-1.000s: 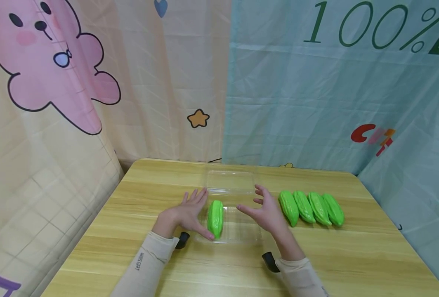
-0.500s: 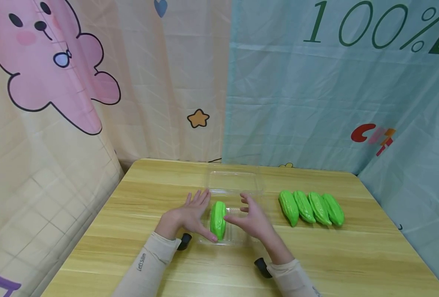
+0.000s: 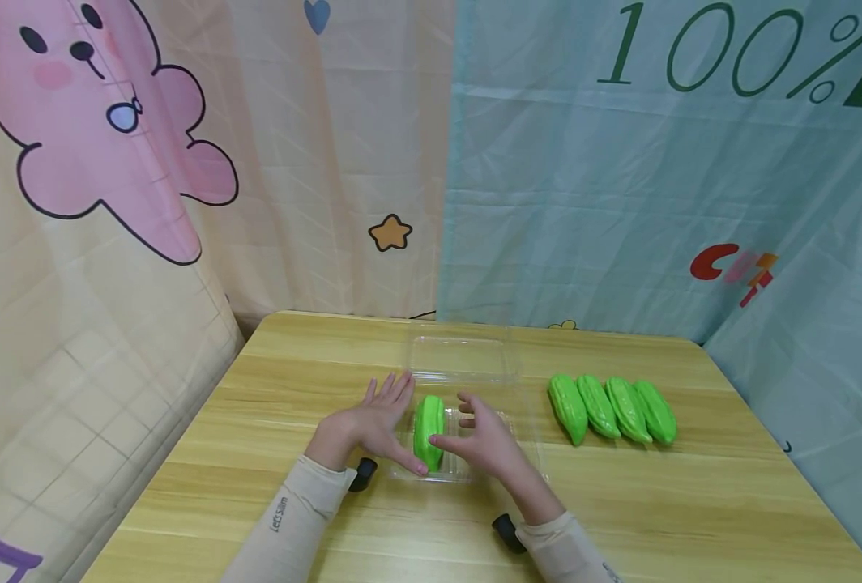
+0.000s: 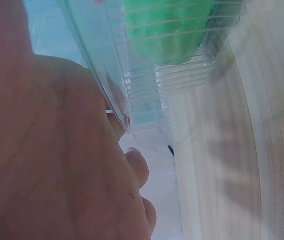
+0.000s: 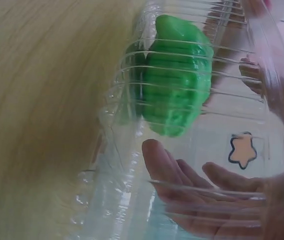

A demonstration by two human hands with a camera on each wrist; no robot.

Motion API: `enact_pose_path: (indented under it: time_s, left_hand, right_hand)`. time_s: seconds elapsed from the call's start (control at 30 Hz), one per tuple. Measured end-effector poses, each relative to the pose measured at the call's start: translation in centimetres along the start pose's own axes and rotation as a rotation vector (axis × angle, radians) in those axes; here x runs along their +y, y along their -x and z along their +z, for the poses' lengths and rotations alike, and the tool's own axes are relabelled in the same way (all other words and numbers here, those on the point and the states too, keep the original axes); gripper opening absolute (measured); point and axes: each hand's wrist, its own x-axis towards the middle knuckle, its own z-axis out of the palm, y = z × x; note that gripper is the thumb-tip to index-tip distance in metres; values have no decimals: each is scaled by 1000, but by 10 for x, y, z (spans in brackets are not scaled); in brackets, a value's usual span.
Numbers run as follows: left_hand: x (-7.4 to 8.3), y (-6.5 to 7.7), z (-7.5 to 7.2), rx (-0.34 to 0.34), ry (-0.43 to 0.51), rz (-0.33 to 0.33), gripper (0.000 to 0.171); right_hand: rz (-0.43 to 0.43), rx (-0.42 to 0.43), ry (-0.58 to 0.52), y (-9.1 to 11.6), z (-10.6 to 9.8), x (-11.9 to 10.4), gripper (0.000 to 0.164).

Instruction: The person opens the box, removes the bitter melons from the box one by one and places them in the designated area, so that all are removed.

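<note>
A glossy green bitter melon [image 3: 428, 434] with a ridged surface lies lengthwise in the left part of a clear plastic clamshell box [image 3: 467, 478], whose lid [image 3: 460, 356] is folded back. Along the box's left side rests my left hand [image 3: 373, 425], fingers spread, thumb at the front left corner. The left wrist view has the box rim [image 4: 94, 65] right at those fingers. My right hand [image 3: 482, 441] is over the inside of the box, fingers loosely bent. Its thumb tip overlaps the melon's right side in the head view. Through the wall, the right wrist view shows its fingers [image 5: 158, 157] near the melon's end.
Several more green bitter melons [image 3: 612, 409] lie in a slanting row on the wooden table [image 3: 256, 453], right of the box. Behind the table hang printed curtains [image 3: 329, 162]. Each wrist carries a black camera mount [image 3: 507, 533].
My right hand has moved left and slightly nearer, from the box's right side to beside the melon. The box and melon have shifted a little right; my left hand keeps its place on the box.
</note>
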Motion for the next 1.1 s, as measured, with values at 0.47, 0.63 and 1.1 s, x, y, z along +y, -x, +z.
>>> enact_pose_path:
  time_s: [0.47, 0.63, 1.1]
  left_hand:
    - [3, -1, -1, -6, 6, -6, 145]
    - [3, -2, -1, -2, 6, 0, 145]
    - [2, 0, 0, -9, -1, -22, 147]
  right_hand:
    - [-9, -38, 22, -2, 4, 4, 88]
    - [5, -58, 2, -3, 5, 7, 87]
    - [-43, -136, -65, -3, 8, 6, 85]
